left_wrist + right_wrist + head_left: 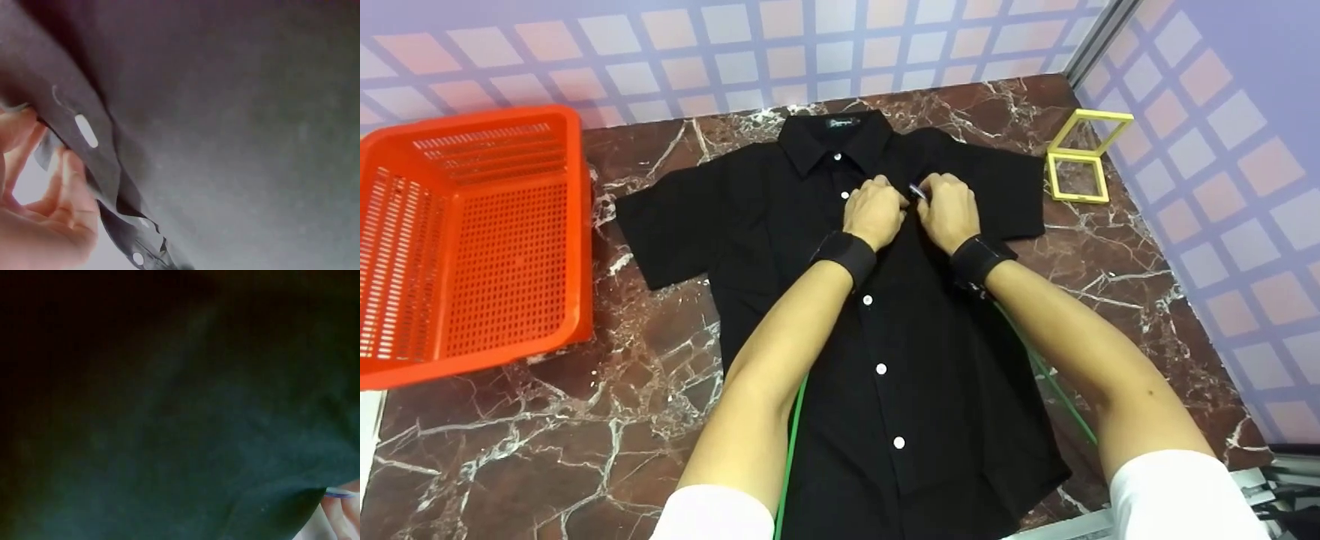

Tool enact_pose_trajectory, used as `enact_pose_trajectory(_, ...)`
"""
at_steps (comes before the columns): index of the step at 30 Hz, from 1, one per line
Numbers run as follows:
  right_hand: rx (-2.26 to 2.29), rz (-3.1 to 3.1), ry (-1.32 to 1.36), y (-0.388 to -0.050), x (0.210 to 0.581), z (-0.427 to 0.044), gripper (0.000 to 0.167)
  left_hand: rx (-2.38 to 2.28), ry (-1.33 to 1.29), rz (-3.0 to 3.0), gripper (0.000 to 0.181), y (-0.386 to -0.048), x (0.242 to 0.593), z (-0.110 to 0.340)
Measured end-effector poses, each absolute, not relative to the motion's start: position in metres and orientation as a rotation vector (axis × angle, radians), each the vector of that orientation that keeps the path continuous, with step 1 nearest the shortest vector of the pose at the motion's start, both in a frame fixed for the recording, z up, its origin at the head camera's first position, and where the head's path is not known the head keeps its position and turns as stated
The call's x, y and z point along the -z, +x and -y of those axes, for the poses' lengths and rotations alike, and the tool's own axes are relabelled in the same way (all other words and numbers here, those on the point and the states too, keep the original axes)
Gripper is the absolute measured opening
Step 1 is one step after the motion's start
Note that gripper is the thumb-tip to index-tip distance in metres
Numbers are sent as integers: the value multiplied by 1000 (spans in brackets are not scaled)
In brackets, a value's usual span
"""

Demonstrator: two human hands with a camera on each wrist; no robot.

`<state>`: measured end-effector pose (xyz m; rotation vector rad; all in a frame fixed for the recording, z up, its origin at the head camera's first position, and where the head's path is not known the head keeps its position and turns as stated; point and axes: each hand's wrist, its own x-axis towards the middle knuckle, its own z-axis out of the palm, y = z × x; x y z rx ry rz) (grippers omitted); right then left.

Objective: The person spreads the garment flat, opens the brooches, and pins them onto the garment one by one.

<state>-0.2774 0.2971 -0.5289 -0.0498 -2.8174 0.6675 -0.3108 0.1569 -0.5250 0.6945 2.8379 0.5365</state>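
A black short-sleeved shirt with white buttons lies spread front side up, its collar toward the back wall. On the chest, beside the button placket, my left hand pinches the cloth. The left wrist view shows those fingers at the edge of the fabric, near a white button. Just to the right, my right hand holds a slim purple-and-white object against the shirt; its kind cannot be made out. Black cloth fills most of the right wrist view, with the object's tip at the lower right corner.
An orange-red plastic basket stands at the left on the brown marbled table. A yellow hinged square frame stands open beyond the right sleeve. Tiled walls border the back and right. Green cords run beneath the arms.
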Motion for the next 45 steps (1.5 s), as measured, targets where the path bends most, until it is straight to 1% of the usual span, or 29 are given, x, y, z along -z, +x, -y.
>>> enact_pose_trajectory(4, -646, 2829, -35, -278, 529, -297, 15, -510, 640, -2833, 26, -310, 525, -155)
enact_pose_trajectory(14, -591, 2869, -19, -278, 527, -297, 15, -422, 601, -2815, 32, -309, 522, -153)
enact_pose_trajectory(20, -536, 2845, 81, -278, 529, -301, 14, -304, 635, -2779, 38, -308, 519, -154)
enact_pose_trajectory(27, -445, 2808, 255, -280, 535, -306, 13, -244, 657, -2780, 35, -307, 518, -154)
enact_pose_trajectory(45, -410, 2808, 355, -279, 533, -308, 14, -203, 669, -2784, 35, -307, 519, -154)
